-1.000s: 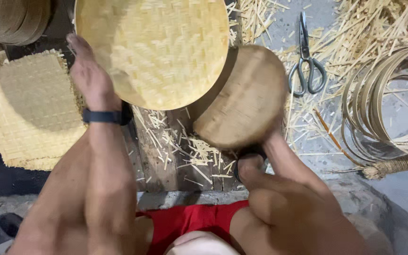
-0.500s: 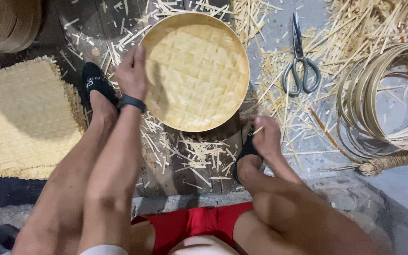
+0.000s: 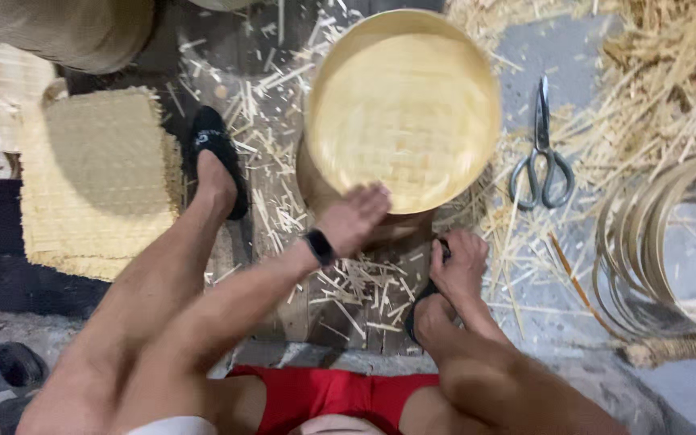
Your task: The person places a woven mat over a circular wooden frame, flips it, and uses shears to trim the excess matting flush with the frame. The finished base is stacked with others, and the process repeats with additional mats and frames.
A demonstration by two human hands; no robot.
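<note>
where the plank floor runs up the middle, lies a round woven tray (image 3: 403, 109), hollow side up, pale yellow, rim resting on a darker round block (image 3: 324, 193) beneath its near edge. touched at that near rim by the left hand (image 3: 354, 219), fingers curled loosely over the edge rather than clamped; black band (image 3: 319, 246) on that wrist. well below and to the right, right hand (image 3: 461, 266) down by the right foot, fingers bent around the edge of a black slipper (image 3: 422, 300); whether gripping or only touching, cannot tell. strewn all about between hands and tray, bamboo slivers (image 3: 356, 286). right of the tray, apart from it, scissors (image 3: 541, 153) lying on grey floor, blades pointing away. further right, a coil of bamboo hoops (image 3: 670, 242), and above it a heap of straw-like strips (image 3: 670, 72). left of the tray, left foot in a black slipper (image 3: 215, 153), and just beside it a stack of square woven mats (image 3: 94, 181). top left, stacked baskets (image 3: 66, 28). red shorts (image 3: 328, 395) at the bottom edge.
</note>
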